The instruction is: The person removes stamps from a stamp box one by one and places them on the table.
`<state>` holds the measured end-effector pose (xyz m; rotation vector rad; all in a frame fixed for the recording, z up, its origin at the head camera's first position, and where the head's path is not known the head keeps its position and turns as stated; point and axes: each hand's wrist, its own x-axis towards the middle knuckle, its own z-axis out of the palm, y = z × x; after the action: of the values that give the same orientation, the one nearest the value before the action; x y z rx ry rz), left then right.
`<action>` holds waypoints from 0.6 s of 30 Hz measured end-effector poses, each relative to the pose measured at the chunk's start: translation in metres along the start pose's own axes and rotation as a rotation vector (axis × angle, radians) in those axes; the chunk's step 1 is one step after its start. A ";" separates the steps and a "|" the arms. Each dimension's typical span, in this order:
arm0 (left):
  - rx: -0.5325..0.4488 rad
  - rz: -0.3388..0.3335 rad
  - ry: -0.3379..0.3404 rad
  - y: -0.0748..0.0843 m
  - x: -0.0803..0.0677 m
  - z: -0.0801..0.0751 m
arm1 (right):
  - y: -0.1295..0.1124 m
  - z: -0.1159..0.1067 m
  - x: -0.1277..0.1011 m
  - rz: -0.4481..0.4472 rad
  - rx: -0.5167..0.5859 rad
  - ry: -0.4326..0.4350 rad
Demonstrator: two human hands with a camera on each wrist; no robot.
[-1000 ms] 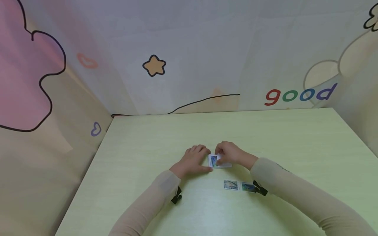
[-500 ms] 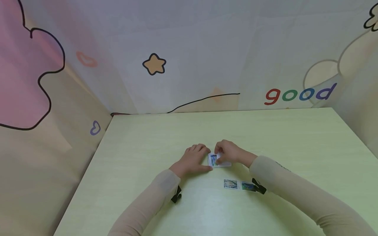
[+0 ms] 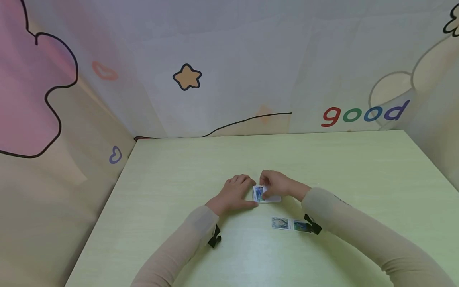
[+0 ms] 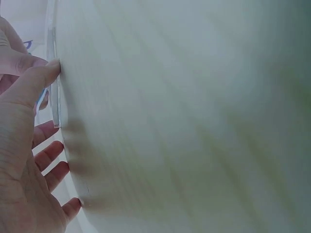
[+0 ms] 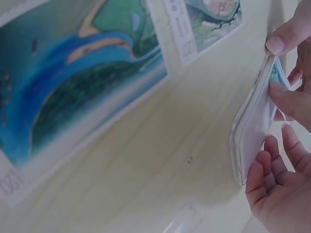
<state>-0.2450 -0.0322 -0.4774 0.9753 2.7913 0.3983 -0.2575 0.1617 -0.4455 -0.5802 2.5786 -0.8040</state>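
Note:
A small flat clear case (image 3: 275, 199) with white contents lies mid-table between both hands. At its left end a colourful stamp (image 3: 259, 194) shows on top, and my right hand (image 3: 280, 185) pinches it between thumb and fingers. My left hand (image 3: 236, 194) is spread at the case's left end, its thumb at the near corner and its forefinger at the far one. The left wrist view shows that thumb (image 4: 46, 73) pressing the case edge. Nearer the body lie two picture stamps, one greyish (image 3: 280, 223) and one blue and green (image 5: 87, 92), partly covered by a wrist strap.
The pale wooden table (image 3: 179, 167) meets a printed backdrop (image 3: 229, 71) at its back and left. Black straps (image 3: 215, 237) hang below both sleeves. A faint clear plastic piece (image 5: 187, 218) shows low in the right wrist view.
My right hand has edged very slightly left over the case, still pinching the stamp. The left hand and the two loose stamps stay in place; the whole view has shifted a little.

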 end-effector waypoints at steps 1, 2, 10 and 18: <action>-0.001 0.000 0.001 0.000 0.000 0.000 | 0.000 0.000 0.000 0.007 0.008 -0.001; -0.001 0.001 0.002 0.000 0.000 0.000 | -0.001 0.000 0.000 0.008 0.014 -0.003; -0.002 0.004 0.003 -0.002 0.000 0.001 | -0.001 0.002 0.000 -0.008 0.066 0.012; 0.003 0.005 0.008 -0.002 0.001 0.003 | 0.002 0.007 0.000 -0.045 0.052 0.077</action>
<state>-0.2462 -0.0325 -0.4804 0.9840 2.7976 0.4000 -0.2549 0.1604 -0.4517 -0.6044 2.6142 -0.9222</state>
